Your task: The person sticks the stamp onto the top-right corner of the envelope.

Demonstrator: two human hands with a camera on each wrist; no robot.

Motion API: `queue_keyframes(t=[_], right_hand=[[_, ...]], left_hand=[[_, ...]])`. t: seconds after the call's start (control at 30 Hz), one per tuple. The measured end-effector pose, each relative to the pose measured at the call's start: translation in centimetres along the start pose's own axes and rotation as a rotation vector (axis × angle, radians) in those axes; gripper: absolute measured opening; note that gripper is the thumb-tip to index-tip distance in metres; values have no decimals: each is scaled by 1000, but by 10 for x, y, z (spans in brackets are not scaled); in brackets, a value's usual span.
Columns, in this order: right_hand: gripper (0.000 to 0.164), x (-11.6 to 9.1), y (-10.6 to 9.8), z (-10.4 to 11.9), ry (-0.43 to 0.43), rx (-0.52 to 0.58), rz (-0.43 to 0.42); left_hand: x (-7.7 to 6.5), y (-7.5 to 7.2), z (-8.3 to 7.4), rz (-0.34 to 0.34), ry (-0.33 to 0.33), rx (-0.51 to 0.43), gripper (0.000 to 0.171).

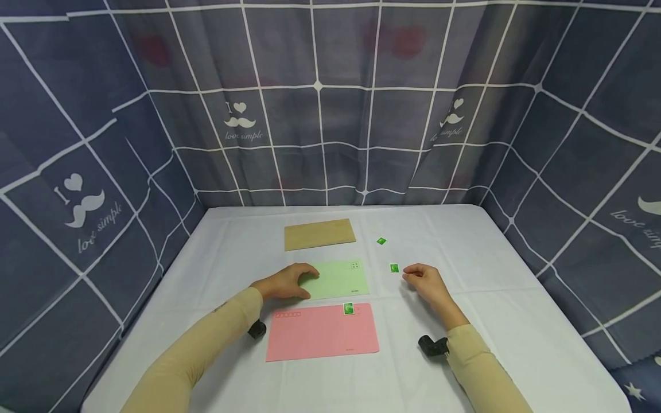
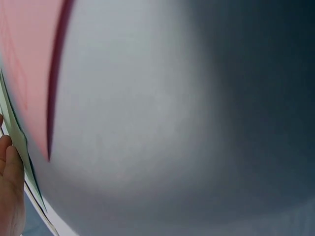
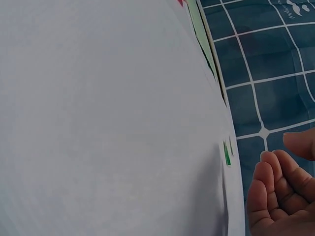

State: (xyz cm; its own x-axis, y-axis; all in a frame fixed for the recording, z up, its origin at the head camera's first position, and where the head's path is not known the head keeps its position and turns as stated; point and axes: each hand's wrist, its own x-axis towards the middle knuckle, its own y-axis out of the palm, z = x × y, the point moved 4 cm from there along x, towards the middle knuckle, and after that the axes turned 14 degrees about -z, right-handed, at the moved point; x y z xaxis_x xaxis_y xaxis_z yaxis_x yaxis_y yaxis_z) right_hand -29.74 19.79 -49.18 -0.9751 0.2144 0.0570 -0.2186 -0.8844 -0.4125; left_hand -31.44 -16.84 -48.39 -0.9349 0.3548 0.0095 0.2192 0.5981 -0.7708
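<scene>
My left hand [image 1: 286, 281] rests over the left end of a light green envelope [image 1: 341, 279], thumb and fingers spread apart on it. In the left wrist view, the fingers [image 2: 14, 164] show at the green envelope's edge. My right hand [image 1: 424, 280] hovers just right of a small green stamp [image 1: 395, 268], its fingers loosely bent. Thumb and fingers stand apart with nothing between them in the right wrist view. A second green stamp [image 1: 381, 241] lies farther back, turned like a diamond. Nearest me lies a pink envelope [image 1: 322, 332] with a green stamp [image 1: 348, 308] at its upper right.
Behind the green envelope lies a brown envelope [image 1: 319, 234]. Everything lies on a white-covered table [image 1: 434, 229]. Dark gridded curtains [image 1: 341, 115] hang at the back and both sides. A black wrist camera [image 1: 432, 346] sits below the right wrist.
</scene>
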Motion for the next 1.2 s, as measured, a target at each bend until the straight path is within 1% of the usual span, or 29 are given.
queue_keyframes(t=[0.23, 0.53, 0.73, 1.2], right_hand=[[27, 5, 2, -4, 9, -32, -8], [29, 12, 5, -7, 29, -65, -3], [31, 16, 5, -8, 7, -83, 28], [31, 25, 7, -11, -3, -121, 26]], left_hand=[[-1, 2, 2, -1, -9, -17, 55], [-4, 2, 2, 9, 3, 2, 55], [-2, 1, 2, 12, 18, 1, 54], [-3, -1, 0, 12, 33, -16, 55]])
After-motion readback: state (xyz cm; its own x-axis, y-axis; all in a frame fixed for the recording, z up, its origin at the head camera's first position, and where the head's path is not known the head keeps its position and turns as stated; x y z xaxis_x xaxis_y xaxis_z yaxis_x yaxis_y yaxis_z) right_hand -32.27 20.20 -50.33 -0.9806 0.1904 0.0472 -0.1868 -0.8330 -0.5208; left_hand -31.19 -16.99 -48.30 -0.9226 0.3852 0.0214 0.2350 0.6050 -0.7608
